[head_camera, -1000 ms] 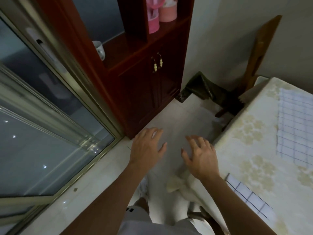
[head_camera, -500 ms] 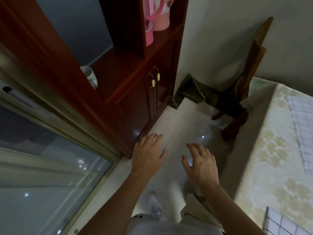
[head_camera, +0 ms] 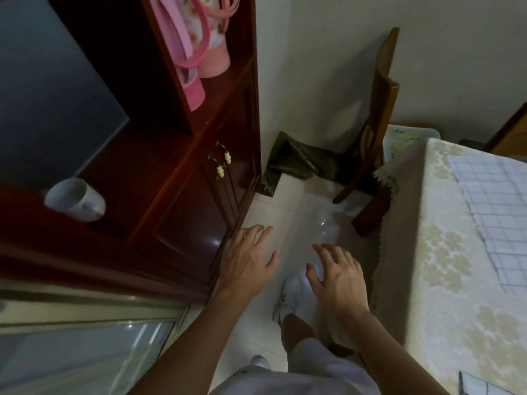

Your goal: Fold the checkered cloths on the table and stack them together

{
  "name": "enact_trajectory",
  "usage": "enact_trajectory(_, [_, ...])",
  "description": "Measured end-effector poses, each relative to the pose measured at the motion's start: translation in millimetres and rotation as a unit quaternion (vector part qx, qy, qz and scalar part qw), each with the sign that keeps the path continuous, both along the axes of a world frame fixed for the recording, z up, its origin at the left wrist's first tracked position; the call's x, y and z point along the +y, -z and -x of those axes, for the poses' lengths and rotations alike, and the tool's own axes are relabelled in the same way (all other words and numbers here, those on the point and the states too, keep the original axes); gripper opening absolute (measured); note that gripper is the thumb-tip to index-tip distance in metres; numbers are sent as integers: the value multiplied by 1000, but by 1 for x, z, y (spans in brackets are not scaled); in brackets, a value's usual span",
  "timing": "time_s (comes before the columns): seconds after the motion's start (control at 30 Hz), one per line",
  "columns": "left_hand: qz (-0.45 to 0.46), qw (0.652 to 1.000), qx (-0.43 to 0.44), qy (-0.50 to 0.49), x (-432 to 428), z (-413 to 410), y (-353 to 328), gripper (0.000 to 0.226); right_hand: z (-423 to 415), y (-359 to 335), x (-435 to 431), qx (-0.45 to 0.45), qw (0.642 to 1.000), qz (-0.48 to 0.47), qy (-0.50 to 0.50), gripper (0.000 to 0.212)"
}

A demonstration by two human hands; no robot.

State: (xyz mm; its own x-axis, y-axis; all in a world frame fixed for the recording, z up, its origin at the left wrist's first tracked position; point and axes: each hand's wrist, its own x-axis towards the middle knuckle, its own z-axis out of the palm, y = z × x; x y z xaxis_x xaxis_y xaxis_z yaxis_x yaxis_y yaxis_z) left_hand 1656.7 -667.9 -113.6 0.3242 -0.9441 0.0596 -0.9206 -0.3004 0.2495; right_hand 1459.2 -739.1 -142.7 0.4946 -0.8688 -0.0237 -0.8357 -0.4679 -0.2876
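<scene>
So far: apparently nothing folded or stacked.
Hands: left hand (head_camera: 246, 260), right hand (head_camera: 339, 277) empty, fingers spread, left of the surface (head_camera: 445, 280).
Cloths: checkered cloth (head_camera: 496, 212) spread on the surface; second cloth (head_camera: 479, 386) at its near edge.

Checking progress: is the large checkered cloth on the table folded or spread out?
Spread out: the large checkered cloth lies flat on the table, no fold showing, though its right part runs out of frame.
</scene>
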Motion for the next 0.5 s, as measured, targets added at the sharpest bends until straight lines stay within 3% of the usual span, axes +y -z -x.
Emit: enact_trajectory(0.5, [-60,985,-60,148,-288,-16,-20,55,-26,3,-262,-55,994,-21,90,57])
